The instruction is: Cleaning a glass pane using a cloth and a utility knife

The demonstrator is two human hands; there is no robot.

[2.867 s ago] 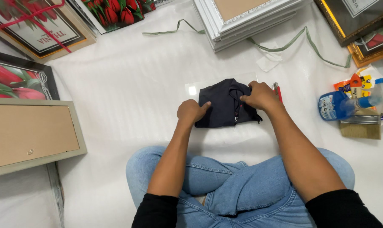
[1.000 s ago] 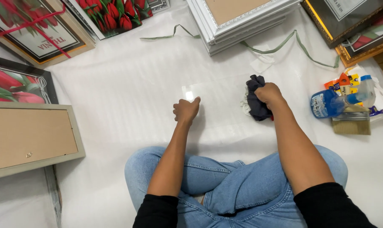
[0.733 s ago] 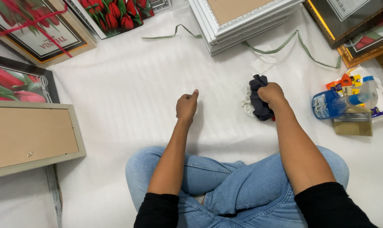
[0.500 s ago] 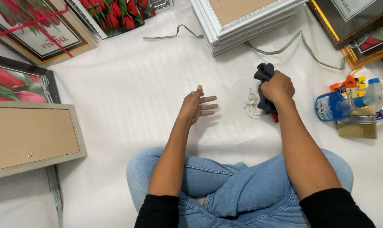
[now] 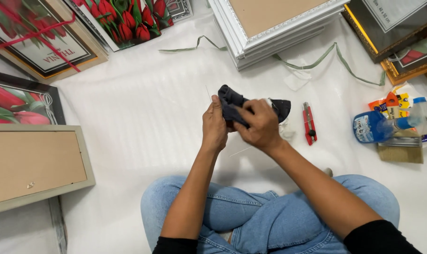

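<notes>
I see both hands meeting above the white sheet (image 5: 128, 117): my left hand (image 5: 215, 128) and right hand (image 5: 259, 126) each pinch the crumpled dark grey cloth (image 5: 232, 104), which is bunched between them just in front of my crossed legs in blue jeans (image 5: 251, 216). A red utility knife (image 5: 309, 123) lies just right of the cloth, and a blue spray bottle (image 5: 385, 124) lies farther right.

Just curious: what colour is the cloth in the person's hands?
Dark navy, nearly black; the cloth shows best in the head view.

Dark navy cloth (image 5: 232, 101), red utility knife (image 5: 309, 123), blue spray bottle (image 5: 371, 127), white sheet (image 5: 138, 127).
</notes>
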